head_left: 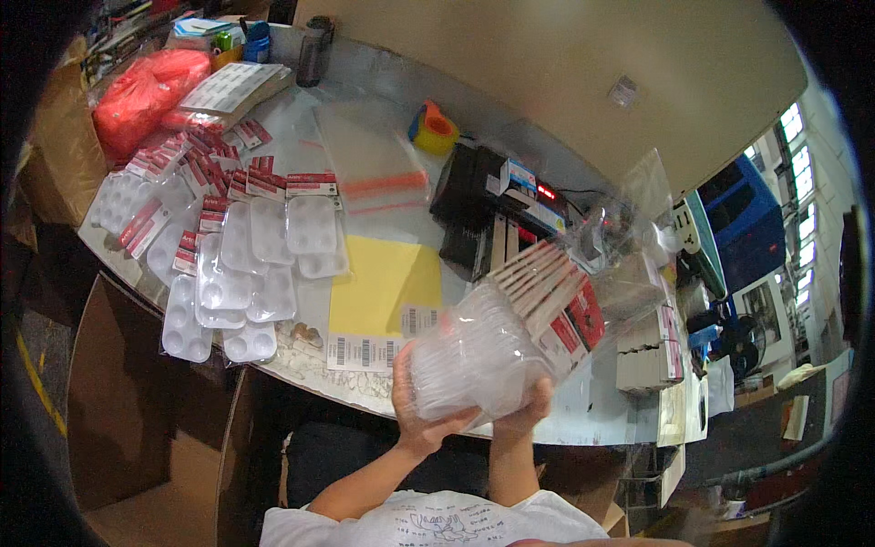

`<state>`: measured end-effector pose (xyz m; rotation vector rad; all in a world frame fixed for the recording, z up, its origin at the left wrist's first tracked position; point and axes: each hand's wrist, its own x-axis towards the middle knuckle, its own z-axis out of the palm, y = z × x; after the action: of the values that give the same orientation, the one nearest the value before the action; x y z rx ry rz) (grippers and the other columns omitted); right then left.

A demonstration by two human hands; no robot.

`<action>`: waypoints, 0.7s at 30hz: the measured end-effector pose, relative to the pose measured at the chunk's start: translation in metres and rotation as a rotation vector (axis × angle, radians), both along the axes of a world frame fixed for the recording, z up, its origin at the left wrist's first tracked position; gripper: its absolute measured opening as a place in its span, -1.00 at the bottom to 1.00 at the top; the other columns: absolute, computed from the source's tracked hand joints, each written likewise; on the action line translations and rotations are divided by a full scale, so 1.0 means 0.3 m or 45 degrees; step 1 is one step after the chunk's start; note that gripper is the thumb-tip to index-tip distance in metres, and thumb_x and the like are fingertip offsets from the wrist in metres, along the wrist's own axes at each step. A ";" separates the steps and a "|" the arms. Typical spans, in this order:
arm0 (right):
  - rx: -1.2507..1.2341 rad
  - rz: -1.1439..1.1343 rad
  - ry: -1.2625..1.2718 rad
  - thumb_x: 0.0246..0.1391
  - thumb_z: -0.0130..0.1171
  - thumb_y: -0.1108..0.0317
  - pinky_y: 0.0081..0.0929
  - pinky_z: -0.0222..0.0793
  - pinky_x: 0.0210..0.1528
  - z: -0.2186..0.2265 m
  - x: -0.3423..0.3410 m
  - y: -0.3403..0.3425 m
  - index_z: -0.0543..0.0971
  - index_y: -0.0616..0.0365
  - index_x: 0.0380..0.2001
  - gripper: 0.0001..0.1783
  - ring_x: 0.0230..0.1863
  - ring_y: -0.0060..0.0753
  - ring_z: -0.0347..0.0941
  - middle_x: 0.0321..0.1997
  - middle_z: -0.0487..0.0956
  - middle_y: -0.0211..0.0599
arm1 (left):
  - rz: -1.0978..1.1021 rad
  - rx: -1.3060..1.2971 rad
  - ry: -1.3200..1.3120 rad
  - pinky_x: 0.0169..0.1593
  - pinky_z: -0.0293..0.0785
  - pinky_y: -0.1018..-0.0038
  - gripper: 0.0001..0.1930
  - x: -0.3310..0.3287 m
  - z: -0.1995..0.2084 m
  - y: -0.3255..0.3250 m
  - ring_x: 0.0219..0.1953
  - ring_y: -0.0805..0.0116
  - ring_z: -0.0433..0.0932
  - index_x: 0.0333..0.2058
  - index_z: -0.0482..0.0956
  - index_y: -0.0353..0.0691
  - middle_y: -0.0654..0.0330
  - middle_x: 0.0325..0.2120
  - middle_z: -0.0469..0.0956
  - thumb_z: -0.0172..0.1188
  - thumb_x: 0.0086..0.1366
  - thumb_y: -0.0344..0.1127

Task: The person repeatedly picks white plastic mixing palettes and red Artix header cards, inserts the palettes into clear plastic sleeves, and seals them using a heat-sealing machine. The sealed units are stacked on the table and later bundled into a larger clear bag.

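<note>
Both hands, left hand (pixel 421 415) and right hand (pixel 527 410), have fingers closed around a stack of packaged paint trays (pixel 497 342) at lower centre. Many more trays (pixel 241 273) lie loose on the table (pixel 583 415) at upper left, not yet gathered.

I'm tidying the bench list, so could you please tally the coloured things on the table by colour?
Yellow sheet: 1
Yellow and orange tape dispenser: 1
Red plastic bag: 1
Black box with a red display: 1
Total: 4
</note>
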<state>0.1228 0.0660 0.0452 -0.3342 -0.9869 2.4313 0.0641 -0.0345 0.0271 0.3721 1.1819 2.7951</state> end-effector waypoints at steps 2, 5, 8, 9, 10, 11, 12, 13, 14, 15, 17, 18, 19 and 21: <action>0.185 0.016 -0.164 -0.24 0.32 0.02 -0.15 0.33 0.09 -0.049 -0.014 -0.070 0.19 0.14 0.17 -0.09 0.05 -0.13 0.37 0.07 0.39 -0.14 | 0.004 0.016 -0.060 0.15 0.24 0.31 0.09 -0.002 -0.014 0.005 0.09 0.19 0.29 0.17 0.03 -0.35 0.05 0.02 0.27 0.50 -0.26 -0.05; 0.304 0.074 -0.344 -0.28 0.29 0.13 -0.19 0.41 -0.02 -0.088 -0.021 -0.088 0.22 0.25 0.13 -0.12 -0.04 -0.13 0.43 0.03 0.42 -0.11 | -0.039 0.053 -0.212 0.15 0.24 0.32 0.08 -0.005 -0.039 -0.011 0.07 0.20 0.30 0.18 0.04 -0.36 0.05 0.03 0.27 0.49 -0.27 -0.09; 0.232 0.143 -0.235 -0.33 0.29 0.23 -0.28 0.42 -0.06 -0.067 -0.013 -0.013 0.21 0.23 0.14 -0.12 -0.04 -0.18 0.40 0.04 0.38 -0.15 | -0.081 0.004 -0.260 0.14 0.25 0.33 0.07 0.005 -0.053 -0.034 0.05 0.22 0.32 0.19 0.03 -0.37 0.08 0.02 0.28 0.48 -0.27 -0.15; 0.167 0.100 -0.130 -0.34 0.30 0.25 -0.30 0.40 -0.04 -0.056 -0.013 0.013 0.21 0.22 0.15 -0.11 -0.02 -0.20 0.38 0.05 0.37 -0.17 | -0.120 -0.064 -0.234 0.14 0.25 0.34 0.07 0.007 -0.056 -0.038 0.05 0.23 0.32 0.19 0.03 -0.37 0.09 0.02 0.29 0.48 -0.27 -0.17; 0.143 0.149 -0.222 -0.35 0.31 0.26 -0.32 0.38 -0.03 -0.049 -0.016 0.033 0.21 0.20 0.16 -0.10 0.00 -0.21 0.36 0.05 0.36 -0.19 | -0.164 -0.131 -0.200 0.14 0.26 0.34 0.06 0.008 -0.058 -0.040 0.05 0.24 0.33 0.20 0.02 -0.38 0.10 0.01 0.30 0.47 -0.26 -0.20; 0.086 0.155 -0.304 -0.36 0.33 0.27 -0.33 0.36 0.00 -0.050 -0.022 0.040 0.21 0.19 0.16 -0.09 0.02 -0.22 0.35 0.05 0.36 -0.21 | -0.186 -0.139 -0.229 0.13 0.27 0.35 0.05 0.005 -0.060 -0.039 0.04 0.25 0.33 0.19 0.03 -0.38 0.10 0.00 0.31 0.46 -0.26 -0.22; 0.012 0.060 -0.299 -0.37 0.34 0.27 -0.34 0.35 0.01 -0.059 -0.030 0.035 0.23 0.19 0.15 -0.09 0.02 -0.23 0.35 0.04 0.38 -0.22 | -0.198 -0.141 -0.255 0.12 0.27 0.36 0.04 0.005 -0.062 -0.039 0.04 0.25 0.33 0.19 0.04 -0.38 0.11 0.00 0.32 0.45 -0.26 -0.25; 0.101 0.116 -0.312 -0.38 0.35 0.28 -0.35 0.34 0.02 -0.070 -0.039 0.034 0.24 0.19 0.14 -0.10 0.02 -0.24 0.35 0.02 0.39 -0.23 | -0.189 -0.107 -0.260 0.12 0.28 0.37 0.02 -0.001 -0.066 -0.036 0.04 0.26 0.34 0.19 0.04 -0.38 0.11 -0.01 0.33 0.45 -0.25 -0.28; 0.164 0.066 -0.244 -0.39 0.36 0.28 -0.36 0.34 0.02 -0.106 -0.049 -0.020 0.26 0.20 0.12 -0.11 0.00 -0.25 0.37 0.00 0.42 -0.24 | -0.175 0.066 -0.311 0.11 0.28 0.37 -0.04 0.001 -0.069 -0.036 0.02 0.25 0.36 0.18 0.09 -0.39 0.11 -0.01 0.34 0.41 -0.24 -0.36; 0.302 0.179 -0.223 -0.39 0.37 0.28 -0.36 0.34 0.02 -0.123 -0.062 -0.019 0.27 0.20 0.12 -0.11 -0.01 -0.26 0.37 -0.02 0.43 -0.24 | -0.164 0.061 -0.380 0.10 0.29 0.36 -0.06 -0.003 -0.074 -0.034 0.01 0.25 0.36 0.18 0.10 -0.38 0.11 -0.01 0.34 0.40 -0.22 -0.38; 0.445 0.167 -0.218 -0.39 0.39 0.28 -0.36 0.34 0.02 -0.147 -0.083 -0.012 0.27 0.21 0.11 -0.11 -0.01 -0.29 0.37 -0.02 0.44 -0.24 | -0.132 0.038 -0.450 0.09 0.31 0.35 -0.11 0.005 -0.082 -0.036 0.00 0.24 0.37 0.17 0.14 -0.36 0.11 -0.02 0.35 0.38 -0.20 -0.40; 0.538 0.204 -0.251 -0.40 0.40 0.27 -0.36 0.34 0.01 -0.148 -0.089 -0.003 0.26 0.21 0.12 -0.10 0.00 -0.31 0.37 -0.02 0.43 -0.24 | -0.179 0.176 -0.546 0.07 0.34 0.33 -0.17 0.011 -0.085 -0.038 0.00 0.24 0.37 0.16 0.17 -0.27 0.14 -0.03 0.35 0.34 -0.15 -0.43; 0.599 0.258 -0.183 -0.40 0.41 0.26 -0.35 0.31 0.04 -0.136 -0.096 0.021 0.24 0.22 0.12 -0.08 0.03 -0.31 0.35 0.00 0.42 -0.24 | -0.233 0.158 -0.598 0.06 0.35 0.34 -0.18 0.018 -0.087 -0.038 -0.01 0.24 0.38 0.15 0.18 -0.25 0.15 -0.04 0.36 0.34 -0.15 -0.44; 0.641 0.173 -0.050 -0.41 0.43 0.23 -0.33 0.27 0.09 -0.099 -0.110 0.053 0.22 0.22 0.14 -0.04 0.08 -0.32 0.30 0.03 0.40 -0.23 | -0.286 0.242 -0.687 0.04 0.37 0.36 -0.21 0.029 -0.087 -0.036 -0.02 0.24 0.39 0.14 0.21 -0.20 0.17 -0.05 0.37 0.33 -0.15 -0.45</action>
<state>0.0897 0.0818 0.0156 -0.1402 -1.6318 2.1924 0.0728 -0.0452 0.0008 -0.2196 0.7089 2.5682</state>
